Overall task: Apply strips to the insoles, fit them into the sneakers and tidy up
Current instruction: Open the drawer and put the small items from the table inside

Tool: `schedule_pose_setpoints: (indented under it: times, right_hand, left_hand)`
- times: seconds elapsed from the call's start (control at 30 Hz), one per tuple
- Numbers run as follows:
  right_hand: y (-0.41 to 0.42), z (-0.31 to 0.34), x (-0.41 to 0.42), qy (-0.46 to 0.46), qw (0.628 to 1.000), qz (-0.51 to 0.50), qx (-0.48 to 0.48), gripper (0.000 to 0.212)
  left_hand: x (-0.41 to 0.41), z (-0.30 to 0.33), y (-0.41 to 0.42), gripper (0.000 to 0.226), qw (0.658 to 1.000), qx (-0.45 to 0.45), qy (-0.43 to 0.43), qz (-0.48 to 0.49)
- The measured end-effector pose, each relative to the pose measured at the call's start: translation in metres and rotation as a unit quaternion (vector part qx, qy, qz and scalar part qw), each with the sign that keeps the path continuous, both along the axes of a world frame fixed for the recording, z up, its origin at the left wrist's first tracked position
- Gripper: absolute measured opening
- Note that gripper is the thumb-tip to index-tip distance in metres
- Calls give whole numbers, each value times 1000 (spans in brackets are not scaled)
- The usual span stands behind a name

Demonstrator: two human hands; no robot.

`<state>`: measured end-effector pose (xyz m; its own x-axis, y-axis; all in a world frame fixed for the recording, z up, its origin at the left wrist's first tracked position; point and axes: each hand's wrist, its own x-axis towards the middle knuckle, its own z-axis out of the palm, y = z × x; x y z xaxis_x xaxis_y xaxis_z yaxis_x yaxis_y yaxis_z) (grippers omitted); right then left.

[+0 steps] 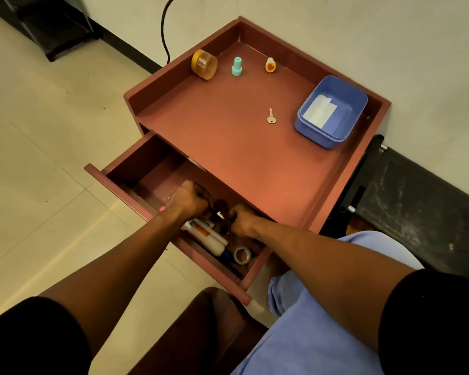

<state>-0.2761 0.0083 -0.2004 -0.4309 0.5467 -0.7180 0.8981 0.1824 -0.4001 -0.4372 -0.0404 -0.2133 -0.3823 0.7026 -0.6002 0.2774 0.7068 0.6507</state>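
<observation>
Both hands are down inside the open drawer of the reddish bedside table, working at something dark that lies between them. The left hand is curled into a fist around one end of it and the right hand is curled around the other; it may be a small tool with a metal tip, but the drawer's shade hides too much to name it. So each hand is clenched on that dark item, not loose.

No insoles or sneakers show anywhere in view. The nearest task material appears to be the white strip sheet, lying in the blue tub on the tabletop, well beyond the grip and off to the right-hand side.

Just nearer the body than the grip lie a white glue tube and, a little further toward the right forearm, a roll of tape. Beyond the grip, on the tabletop, sit a small key, an orange jar on its side, a teal stopper and a heart-marked bottle.

I judge this to be fetching or stowing supplies. To do it well, lift the item straight up clear of the glue tube and tape rather than dragging it across them, and keep the knuckles below the tabletop's overhanging front edge until free.

Both forearms reach forward and converge, wrists bent downward, backs of the hands facing up.
</observation>
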Motion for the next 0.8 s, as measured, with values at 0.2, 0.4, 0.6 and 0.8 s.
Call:
schedule_pose_setpoints:
  times: [0.2,0.4,0.6,0.8]
  right_hand:
    - [-15,22,-3,68,988,-138,-7,44]
    - [-21,17,-6,47,984,-174,14,17]
    - [-12,9,-5,72,939,-335,-44,25]
    - [-13,-21,-3,30,948,-318,-16,39]
  left_hand:
    - [7,5,-1,23,998,19,7,-53]
    - [11,7,-3,23,994,-5,-51,-92]
    - [13,-4,-2,28,955,32,110,-273]
    - [33,-13,-9,38,836,29,268,-477]
